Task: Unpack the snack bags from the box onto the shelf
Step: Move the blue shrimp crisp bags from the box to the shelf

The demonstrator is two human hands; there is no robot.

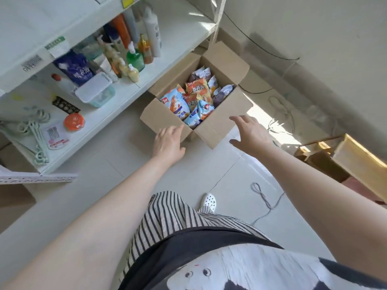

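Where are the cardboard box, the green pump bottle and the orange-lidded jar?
cardboard box [161, 118]: head view, on its near left flap.
green pump bottle [135, 59]: head view, on the green body, on the shelf.
orange-lidded jar [74, 122]: head view, on the round orange lid.

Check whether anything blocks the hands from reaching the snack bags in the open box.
Nothing visible does. The brown cardboard box has its flaps folded out, the colourful snack bags lie exposed on top, and the left hand and right hand hover open at its near edge.
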